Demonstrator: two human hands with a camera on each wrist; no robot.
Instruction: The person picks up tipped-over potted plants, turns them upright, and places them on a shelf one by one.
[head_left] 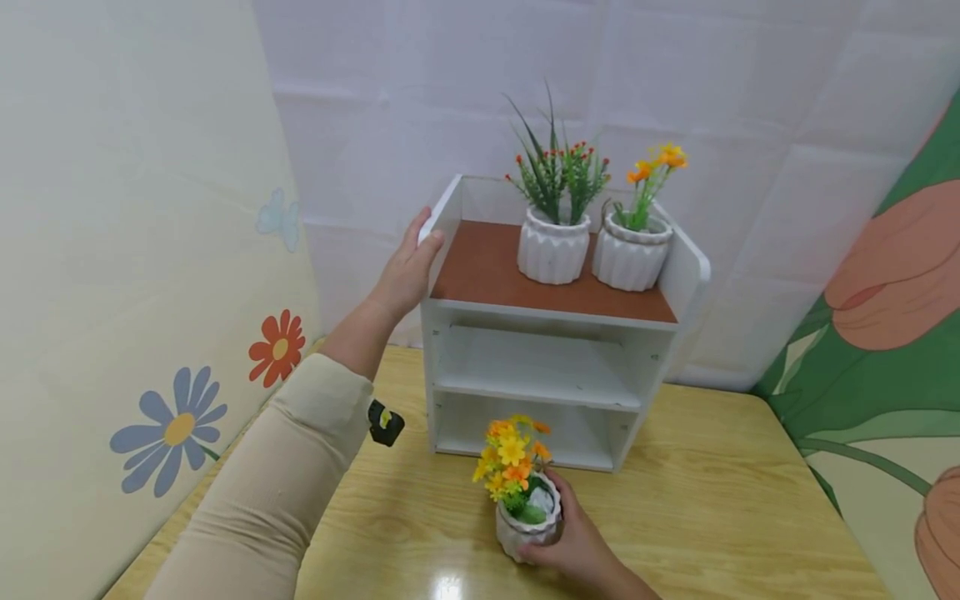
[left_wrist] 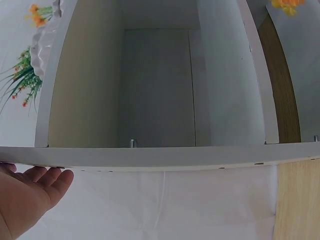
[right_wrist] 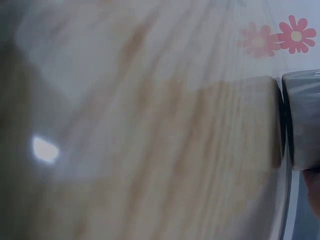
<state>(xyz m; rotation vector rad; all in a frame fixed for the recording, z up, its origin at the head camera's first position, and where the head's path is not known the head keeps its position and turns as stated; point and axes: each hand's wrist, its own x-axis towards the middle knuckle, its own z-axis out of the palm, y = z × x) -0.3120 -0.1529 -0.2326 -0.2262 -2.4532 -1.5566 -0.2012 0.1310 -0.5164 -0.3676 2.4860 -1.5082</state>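
My left hand [head_left: 405, 271] holds the upper left side panel of a small white shelf [head_left: 547, 367] with a brown top board, thumb at the panel's front edge. In the left wrist view, the fingers of the left hand [left_wrist: 35, 192] lie against the panel's outer face. In front of the shelf, my right hand [head_left: 581, 542] grips a whitish ribbed flowerpot [head_left: 517, 533] with yellow and orange flowers, thumb low on its near side. The right wrist view catches the pot [right_wrist: 305, 120] at its right edge, close to its reflection in the tabletop; most of the hand is hidden there.
On the shelf's top stand a white pot [head_left: 553, 250] with grassy leaves and red blooms, and another white pot [head_left: 632, 254] with orange flowers. A wooden table [head_left: 712, 500] carries the shelf. White cloth [head_left: 450, 75] hangs behind; flower-patterned panels flank both sides.
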